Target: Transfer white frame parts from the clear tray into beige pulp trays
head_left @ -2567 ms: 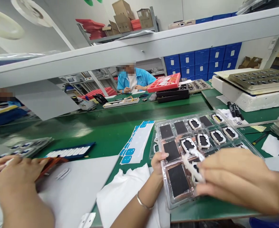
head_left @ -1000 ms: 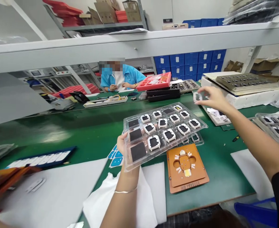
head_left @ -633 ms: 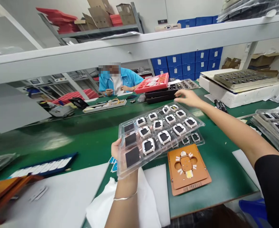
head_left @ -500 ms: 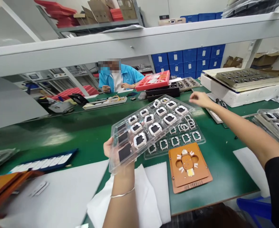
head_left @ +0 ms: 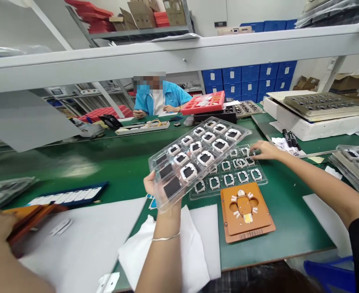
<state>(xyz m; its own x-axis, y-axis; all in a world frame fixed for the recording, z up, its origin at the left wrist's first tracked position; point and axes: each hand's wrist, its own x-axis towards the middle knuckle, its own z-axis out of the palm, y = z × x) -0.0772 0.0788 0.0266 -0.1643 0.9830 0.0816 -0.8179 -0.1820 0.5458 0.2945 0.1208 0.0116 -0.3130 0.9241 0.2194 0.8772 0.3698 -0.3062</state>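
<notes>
Up close, the left hand (head_left: 153, 189) grips the near corner of a clear plastic tray (head_left: 197, 156), thumb on top, and holds it tilted in the air above the bench. Its pockets hold white-framed parts with dark centres, while the few nearest the hand show only dark squares. Beneath it, on the green table (head_left: 115, 162), lies a second clear tray (head_left: 234, 173) with smaller white frames in rows. The right hand (head_left: 263, 149) rests at this tray's far right corner, fingers bent and touching a part there; whether it pinches that part cannot be told. Just near of the flat tray sits an orange fixture plate (head_left: 246, 211). White sheets (head_left: 194, 248) lie at the near edge. Far across the table a person in a blue top (head_left: 162, 97) sits beside a red tray (head_left: 208, 102). Blue bins (head_left: 249, 79) line the far wall under a grey shelf (head_left: 179, 55).
</notes>
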